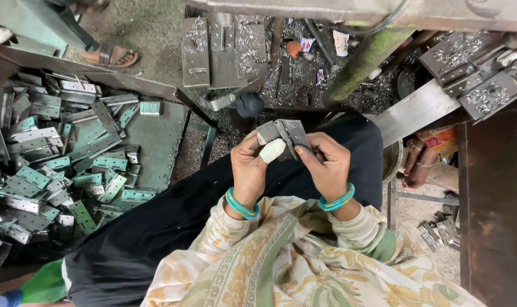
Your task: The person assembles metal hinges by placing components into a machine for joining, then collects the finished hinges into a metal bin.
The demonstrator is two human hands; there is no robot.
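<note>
Head view: both hands hold one grey metal hinge above the lap. Left hand grips its left leaf, a white-wrapped thumb pressed on it; right hand pinches the right leaf. Each wrist wears teal bangles. A pile of hinges lies on the bench to the left, well apart

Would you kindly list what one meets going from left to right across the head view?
Pile of metal hinges → left hand → hinge held in both hands → right hand → another person's bare foot → dark bench edge.
</note>
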